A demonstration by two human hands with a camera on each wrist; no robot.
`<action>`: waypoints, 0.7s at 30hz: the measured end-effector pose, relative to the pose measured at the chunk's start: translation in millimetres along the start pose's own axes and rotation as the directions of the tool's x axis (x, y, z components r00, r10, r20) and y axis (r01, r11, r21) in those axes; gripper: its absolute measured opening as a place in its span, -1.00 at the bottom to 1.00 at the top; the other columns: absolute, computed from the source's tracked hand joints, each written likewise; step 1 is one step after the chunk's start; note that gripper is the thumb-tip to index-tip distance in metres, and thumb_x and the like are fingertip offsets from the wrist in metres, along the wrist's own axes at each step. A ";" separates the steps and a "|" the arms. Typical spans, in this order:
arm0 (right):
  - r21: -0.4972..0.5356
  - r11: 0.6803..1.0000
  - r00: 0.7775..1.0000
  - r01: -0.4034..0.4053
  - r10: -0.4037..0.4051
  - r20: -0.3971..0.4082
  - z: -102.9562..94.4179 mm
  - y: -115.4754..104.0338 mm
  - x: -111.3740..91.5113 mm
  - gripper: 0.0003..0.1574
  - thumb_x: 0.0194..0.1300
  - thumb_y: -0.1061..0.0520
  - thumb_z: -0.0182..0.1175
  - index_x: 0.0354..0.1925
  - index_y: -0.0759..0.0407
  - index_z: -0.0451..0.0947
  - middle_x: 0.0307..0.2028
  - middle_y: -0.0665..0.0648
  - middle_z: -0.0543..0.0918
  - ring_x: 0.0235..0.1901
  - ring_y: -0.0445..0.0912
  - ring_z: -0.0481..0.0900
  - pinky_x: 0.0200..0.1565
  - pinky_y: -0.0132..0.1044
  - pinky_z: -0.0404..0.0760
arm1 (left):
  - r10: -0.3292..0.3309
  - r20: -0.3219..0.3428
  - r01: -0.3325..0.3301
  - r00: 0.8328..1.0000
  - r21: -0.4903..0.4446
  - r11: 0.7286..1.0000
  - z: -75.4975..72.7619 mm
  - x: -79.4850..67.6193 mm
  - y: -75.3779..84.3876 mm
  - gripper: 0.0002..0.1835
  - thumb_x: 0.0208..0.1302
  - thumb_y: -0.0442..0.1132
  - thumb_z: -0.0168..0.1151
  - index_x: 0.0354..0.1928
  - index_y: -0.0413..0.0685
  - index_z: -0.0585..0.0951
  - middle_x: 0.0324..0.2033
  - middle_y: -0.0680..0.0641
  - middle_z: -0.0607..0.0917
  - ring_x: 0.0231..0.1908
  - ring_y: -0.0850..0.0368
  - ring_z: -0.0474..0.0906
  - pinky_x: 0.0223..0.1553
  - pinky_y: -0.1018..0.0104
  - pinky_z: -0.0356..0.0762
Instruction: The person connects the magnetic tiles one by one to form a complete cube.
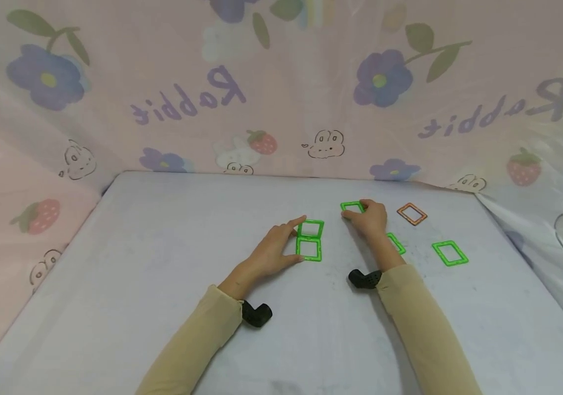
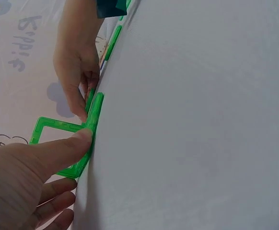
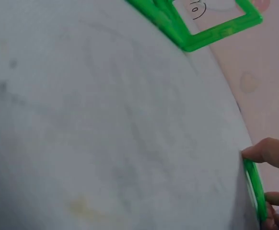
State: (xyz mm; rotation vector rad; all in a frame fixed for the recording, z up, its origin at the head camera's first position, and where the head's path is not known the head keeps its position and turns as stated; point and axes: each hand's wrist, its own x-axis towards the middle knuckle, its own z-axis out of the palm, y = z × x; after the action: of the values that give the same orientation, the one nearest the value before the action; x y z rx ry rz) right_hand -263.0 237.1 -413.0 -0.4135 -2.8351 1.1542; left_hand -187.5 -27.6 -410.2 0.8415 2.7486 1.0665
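Note:
Two square frame-shaped magnetic tiles, both green, meet along one edge left of centre. The near tile (image 1: 311,259) lies flat, and the far tile (image 1: 312,222) stands up from it, as the left wrist view shows. My left hand (image 1: 273,249) grips the pair from the left, its thumb at the near edge and index finger at the upright tile's top. Farther back to the right, my right hand (image 1: 371,219) pinches another green tile (image 3: 256,187) by its edges, thumb opposite fingers. That tile is low over the white table, its right part covered by the fingers.
Partly behind the right forearm lies a green tile (image 1: 397,242). Farther right is one more green tile (image 1: 458,263), with an orange tile (image 1: 405,218) behind it. A patterned cloth (image 1: 281,109) hangs along the back and sides of the white table (image 1: 113,263).

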 end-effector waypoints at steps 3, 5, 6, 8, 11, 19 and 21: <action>-0.037 0.999 1.000 -0.004 0.005 0.025 -4.5 -3.9 -5.5 -0.12 0.20 -0.06 0.31 0.32 0.38 0.29 0.25 0.41 0.37 0.28 0.26 0.26 0.30 0.04 0.24 | -0.005 0.002 0.005 1.000 -0.001 1.000 0.1 0.0 -0.4 -0.06 0.15 -0.13 0.41 0.49 0.19 0.07 0.11 -0.11 0.55 0.18 -0.02 0.37 0.26 0.10 0.28; -0.056 0.998 0.999 -0.008 0.010 0.039 -6.7 -5.1 -8.7 -0.11 0.20 -0.07 0.30 0.32 0.37 0.28 0.26 0.42 0.35 0.29 0.27 0.23 0.31 0.04 0.21 | -0.003 0.003 0.003 1.000 0.000 1.000 0.4 0.1 -0.4 -0.06 0.15 -0.13 0.40 0.49 0.18 0.07 0.11 -0.11 0.55 0.18 -0.02 0.37 0.26 0.10 0.27; -0.064 0.998 0.999 -0.005 0.008 0.042 -7.4 -5.1 -10.0 -0.11 0.20 -0.08 0.30 0.32 0.37 0.28 0.25 0.43 0.35 0.30 0.27 0.22 0.32 0.05 0.19 | -0.001 0.003 0.001 1.000 0.000 1.000 0.7 0.2 -0.3 -0.06 0.15 -0.13 0.40 0.49 0.18 0.07 0.11 -0.12 0.55 0.18 -0.03 0.37 0.26 0.10 0.28; -0.059 0.998 0.999 -0.003 0.006 0.046 -8.3 -4.3 -12.2 -0.11 0.20 -0.08 0.30 0.33 0.36 0.28 0.26 0.44 0.33 0.30 0.28 0.21 0.32 0.06 0.19 | 0.003 0.002 -0.003 1.000 -0.002 1.000 0.9 0.4 0.2 -0.06 0.15 -0.14 0.40 0.49 0.18 0.07 0.11 -0.12 0.55 0.18 -0.03 0.38 0.26 0.09 0.28; -0.055 0.998 0.999 0.007 -0.005 0.047 -9.4 -2.6 -14.3 -0.12 0.21 -0.09 0.30 0.34 0.33 0.28 0.26 0.44 0.32 0.30 0.28 0.21 0.31 0.08 0.19 | 0.007 -0.001 -0.007 1.000 -0.007 1.000 1.0 0.3 1.2 -0.07 0.15 -0.15 0.40 0.49 0.17 0.08 0.11 -0.12 0.55 0.17 -0.04 0.37 0.26 0.09 0.28; -0.008 1.000 0.997 0.029 -0.029 0.074 -13.3 0.5 -19.1 -0.14 0.21 -0.08 0.28 0.34 0.31 0.29 0.25 0.41 0.36 0.26 0.26 0.27 0.27 0.07 0.25 | -0.006 -0.002 0.006 1.000 -0.015 1.000 0.2 -0.2 2.8 -0.06 0.14 -0.14 0.41 0.49 0.19 0.08 0.11 -0.11 0.56 0.18 -0.03 0.37 0.26 0.09 0.28; 0.002 0.999 0.995 0.051 -0.051 0.090 -14.7 1.4 -20.4 -0.15 0.22 -0.07 0.28 0.33 0.31 0.29 0.24 0.40 0.39 0.23 0.24 0.31 0.24 0.06 0.30 | -0.010 -0.003 0.009 1.000 -0.010 1.000 0.0 -0.5 2.6 -0.05 0.14 -0.14 0.41 0.49 0.19 0.07 0.10 -0.11 0.56 0.17 -0.02 0.38 0.25 0.09 0.29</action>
State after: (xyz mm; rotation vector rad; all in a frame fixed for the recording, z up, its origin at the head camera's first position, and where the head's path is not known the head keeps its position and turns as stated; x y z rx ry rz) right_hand -240.9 242.6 -402.3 -0.2935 -2.9034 1.1934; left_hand -185.8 -26.3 -408.6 0.8253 2.7447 1.0801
